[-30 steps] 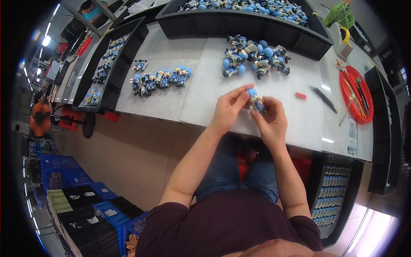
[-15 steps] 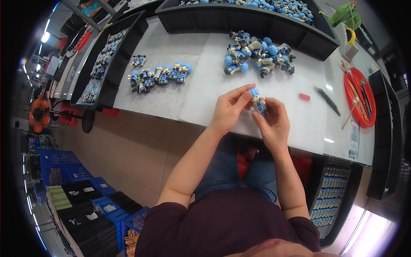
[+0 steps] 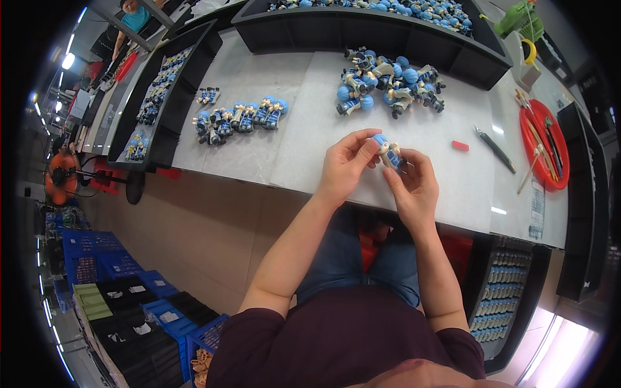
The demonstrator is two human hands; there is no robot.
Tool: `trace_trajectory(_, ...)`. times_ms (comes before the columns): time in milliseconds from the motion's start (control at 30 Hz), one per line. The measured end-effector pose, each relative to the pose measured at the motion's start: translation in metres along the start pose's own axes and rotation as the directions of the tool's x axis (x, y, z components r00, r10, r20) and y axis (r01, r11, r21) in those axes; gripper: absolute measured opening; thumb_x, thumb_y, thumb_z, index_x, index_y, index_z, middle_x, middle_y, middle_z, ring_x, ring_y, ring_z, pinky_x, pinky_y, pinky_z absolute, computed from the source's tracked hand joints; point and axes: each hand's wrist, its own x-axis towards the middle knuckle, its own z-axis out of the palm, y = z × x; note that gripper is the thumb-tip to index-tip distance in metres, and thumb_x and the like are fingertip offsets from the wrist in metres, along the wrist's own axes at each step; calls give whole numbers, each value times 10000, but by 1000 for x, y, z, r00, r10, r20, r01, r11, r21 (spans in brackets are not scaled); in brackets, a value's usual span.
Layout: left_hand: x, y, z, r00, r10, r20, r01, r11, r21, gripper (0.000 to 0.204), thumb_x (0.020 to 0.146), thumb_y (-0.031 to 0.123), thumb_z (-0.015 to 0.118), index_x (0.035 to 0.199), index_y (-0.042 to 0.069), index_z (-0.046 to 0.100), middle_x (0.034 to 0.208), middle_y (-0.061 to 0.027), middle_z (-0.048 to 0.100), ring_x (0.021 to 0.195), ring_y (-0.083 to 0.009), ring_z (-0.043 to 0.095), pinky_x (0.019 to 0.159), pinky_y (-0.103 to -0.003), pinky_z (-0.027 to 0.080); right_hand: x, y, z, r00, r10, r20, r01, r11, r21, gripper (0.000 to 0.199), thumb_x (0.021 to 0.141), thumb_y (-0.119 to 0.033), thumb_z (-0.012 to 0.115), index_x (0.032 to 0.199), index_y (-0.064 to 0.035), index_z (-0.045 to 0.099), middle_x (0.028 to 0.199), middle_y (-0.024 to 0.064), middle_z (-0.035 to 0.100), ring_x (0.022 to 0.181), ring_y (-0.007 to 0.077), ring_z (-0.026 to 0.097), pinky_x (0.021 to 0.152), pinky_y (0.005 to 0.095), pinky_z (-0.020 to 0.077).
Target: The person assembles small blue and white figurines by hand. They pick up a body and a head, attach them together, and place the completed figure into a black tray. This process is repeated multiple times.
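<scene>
Above the near edge of the white table, both my hands hold one small doll figurine with blue hair and blue-and-white clothes. My left hand pinches it at the head between thumb and fingers. On the other side, my right hand grips the lower body and legs, partly hiding them. Beyond my hands lies a loose heap of similar figurines. Further left, a tighter group of figurines rests on the table.
A black bin of figurines stands at the back, another black tray at the left. To the right are a red eraser-like block, a craft knife and a red dish of brushes. Blue crates sit lower left.
The figurine has turned slightly between my fingers, showing more of its light-coloured side. My hands stay nearly in place. At the far upper left, another person has come further into view.
</scene>
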Motion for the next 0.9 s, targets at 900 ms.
trace_trajectory(900, 2, -1, -6, 996, -72, 57, 68, 995, 75, 277, 940, 118, 394, 1166, 20, 521, 1053, -129, 611, 887, -129, 591, 711, -242, 464, -2, 4, -4, 988, -157, 9, 157, 986, -55, 478, 683, -19, 745, 1087, 11, 491, 1036, 100, 558, 900, 134, 554, 673, 225, 471)
